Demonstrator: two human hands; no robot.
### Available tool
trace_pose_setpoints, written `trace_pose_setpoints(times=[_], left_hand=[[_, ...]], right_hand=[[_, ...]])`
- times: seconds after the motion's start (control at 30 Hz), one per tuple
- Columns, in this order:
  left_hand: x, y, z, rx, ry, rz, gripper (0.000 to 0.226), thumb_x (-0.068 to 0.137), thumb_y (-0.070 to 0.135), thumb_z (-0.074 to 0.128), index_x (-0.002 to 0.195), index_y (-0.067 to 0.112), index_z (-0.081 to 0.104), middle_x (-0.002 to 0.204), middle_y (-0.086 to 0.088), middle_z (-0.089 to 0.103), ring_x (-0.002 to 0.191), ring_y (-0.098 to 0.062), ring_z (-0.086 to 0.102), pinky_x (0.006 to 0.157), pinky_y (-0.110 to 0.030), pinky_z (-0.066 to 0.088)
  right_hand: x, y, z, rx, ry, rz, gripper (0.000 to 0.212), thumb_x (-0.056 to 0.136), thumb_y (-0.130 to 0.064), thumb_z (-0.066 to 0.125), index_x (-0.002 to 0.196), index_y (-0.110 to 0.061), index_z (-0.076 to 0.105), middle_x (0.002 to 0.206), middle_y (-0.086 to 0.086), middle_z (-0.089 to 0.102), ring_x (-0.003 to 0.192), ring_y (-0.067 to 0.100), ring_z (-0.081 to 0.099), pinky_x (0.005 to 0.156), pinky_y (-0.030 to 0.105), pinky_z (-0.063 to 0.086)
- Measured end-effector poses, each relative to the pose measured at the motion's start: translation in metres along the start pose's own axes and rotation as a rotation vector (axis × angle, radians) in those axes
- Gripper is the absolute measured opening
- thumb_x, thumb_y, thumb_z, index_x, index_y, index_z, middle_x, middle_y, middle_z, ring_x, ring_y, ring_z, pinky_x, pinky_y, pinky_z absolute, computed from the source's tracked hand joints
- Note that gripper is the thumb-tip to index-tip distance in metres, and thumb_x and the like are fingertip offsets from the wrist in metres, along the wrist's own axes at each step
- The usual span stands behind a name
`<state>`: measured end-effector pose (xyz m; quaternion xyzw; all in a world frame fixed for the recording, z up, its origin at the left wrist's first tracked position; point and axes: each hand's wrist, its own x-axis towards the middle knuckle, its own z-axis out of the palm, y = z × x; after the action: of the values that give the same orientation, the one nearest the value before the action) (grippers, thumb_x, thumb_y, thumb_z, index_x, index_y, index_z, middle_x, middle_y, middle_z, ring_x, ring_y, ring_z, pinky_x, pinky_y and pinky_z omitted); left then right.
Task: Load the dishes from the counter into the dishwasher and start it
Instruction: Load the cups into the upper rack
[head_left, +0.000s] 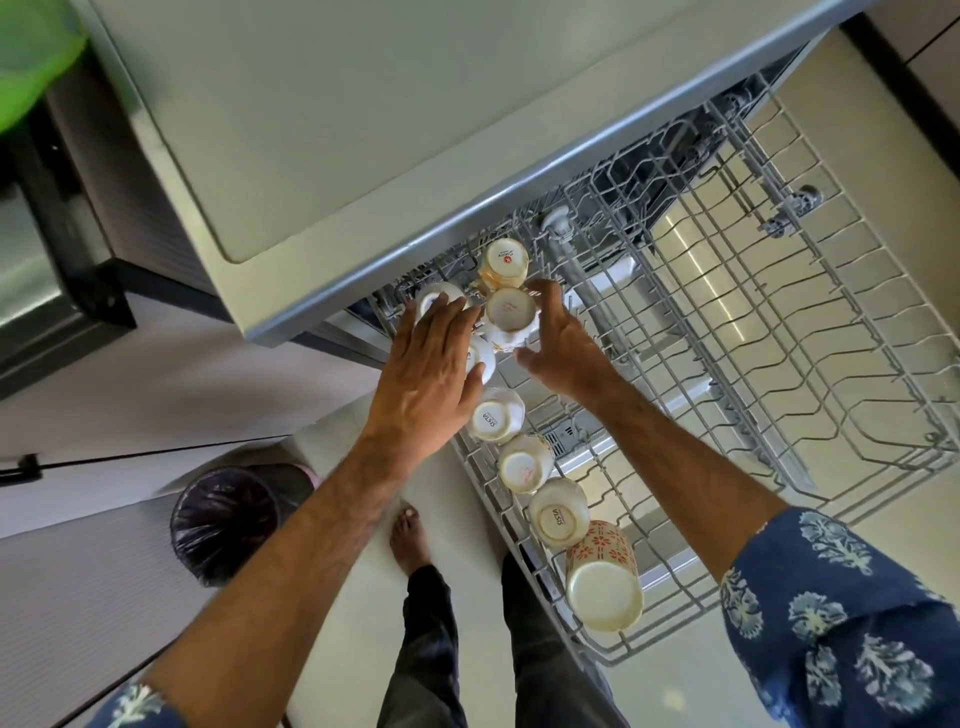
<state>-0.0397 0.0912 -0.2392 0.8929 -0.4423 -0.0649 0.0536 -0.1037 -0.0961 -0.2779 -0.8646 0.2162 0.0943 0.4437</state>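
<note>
Fingers (439, 317) of the left hand (426, 384) are laid out straight and slightly spread over two upturned white cups (480, 358) at the far left corner of the upper rack (779, 312); nothing is gripped by them. Fingers (550, 299) of the right hand (563, 348) are curved loosely around the side of an upturned floral cup (510, 317), with the thumb held apart below it; whether the cup is truly clasped or only touched cannot be told.

Just behind that cup a yellowish cup (504, 262) is set upside down, partly under the edge of the surface (311, 130). Nearer the person, along the left side of the rack, three more cups (496, 415) are lined up base upward, two of them printed with a maker's mark, and a taller mug (602, 577) with a red flower pattern is placed last in the row, also inverted. All the crockery is held in the rack's left column; the wire rows to the right are seen bare down to the open dishwasher door (691, 244) beneath.

Blue patterned sleeves (831, 597) are worn on both arms. On the floor to the left, a bin (228, 519) lined with a dark bag is seen beside a bare foot (410, 535).
</note>
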Motion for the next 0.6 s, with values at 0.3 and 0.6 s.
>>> trace_pose_setpoints(times=[0.3, 0.6], left_hand=[[-0.076, 0.018, -0.079, -0.064, -0.092, -0.133, 0.064, 0.097, 0.044, 0.038, 0.152, 0.011, 0.030, 0.158, -0.012, 0.032, 0.147, -0.029, 0.028, 0.121, -0.053, 0.022], [-0.194, -0.028, -0.184, -0.147, 0.069, -0.358, 0.065, 0.095, 0.043, 0.034, 0.151, 0.010, 0.033, 0.157, -0.011, 0.034, 0.147, -0.029, 0.030, 0.122, -0.049, 0.022]], right_hand=[[-0.095, -0.085, -0.038, -0.216, -0.084, -0.196, 0.074, 0.089, -0.026, 0.067, 0.149, -0.014, 0.026, 0.147, 0.012, 0.043, 0.131, 0.032, 0.044, 0.104, 0.046, 0.043], [-0.150, -0.245, -0.030, -0.387, -0.111, -0.595, 0.067, 0.091, -0.029, 0.066, 0.149, -0.012, 0.037, 0.155, 0.012, 0.036, 0.141, 0.029, 0.036, 0.115, 0.039, 0.031]])
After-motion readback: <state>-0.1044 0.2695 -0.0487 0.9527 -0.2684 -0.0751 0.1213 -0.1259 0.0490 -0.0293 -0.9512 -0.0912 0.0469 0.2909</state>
